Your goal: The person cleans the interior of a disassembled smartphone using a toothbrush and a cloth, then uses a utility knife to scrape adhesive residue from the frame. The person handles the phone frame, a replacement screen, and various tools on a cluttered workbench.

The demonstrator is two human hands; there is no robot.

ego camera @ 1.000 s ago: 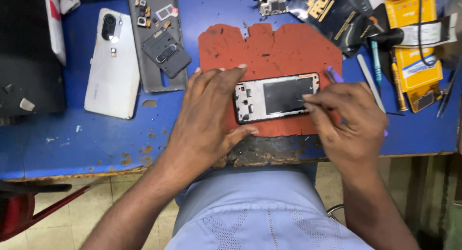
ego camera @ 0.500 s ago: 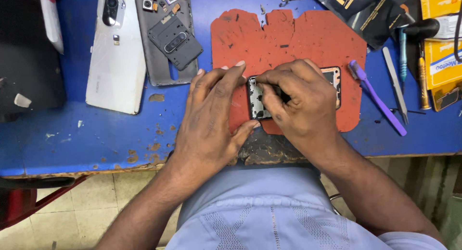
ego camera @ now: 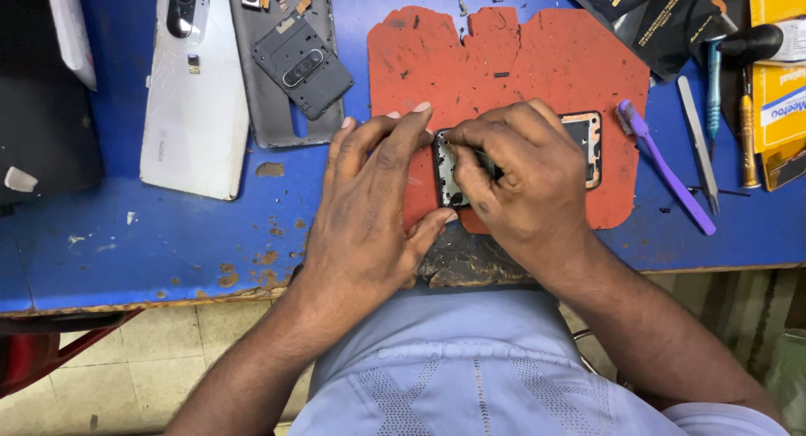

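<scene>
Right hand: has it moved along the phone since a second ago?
Yes. The right hand has shifted left along the opened phone on the red mat, to the end beside the left hand.

A yellow rectangular package (ego camera: 777, 75) with a white label band (ego camera: 789, 108) lay at the far right edge of the blue table (ego camera: 168, 243). Just left of it, at the top, sat a black glossy pouch (ego camera: 646, 24) with yellow print, partly cut off by the frame. A white phone back cover (ego camera: 195, 100), glossy and rectangular with small grey print, lay at the upper left. At the far left a dark flat panel (ego camera: 42, 125), possibly a screen, bore a small white sticker (ego camera: 18, 180).
</scene>
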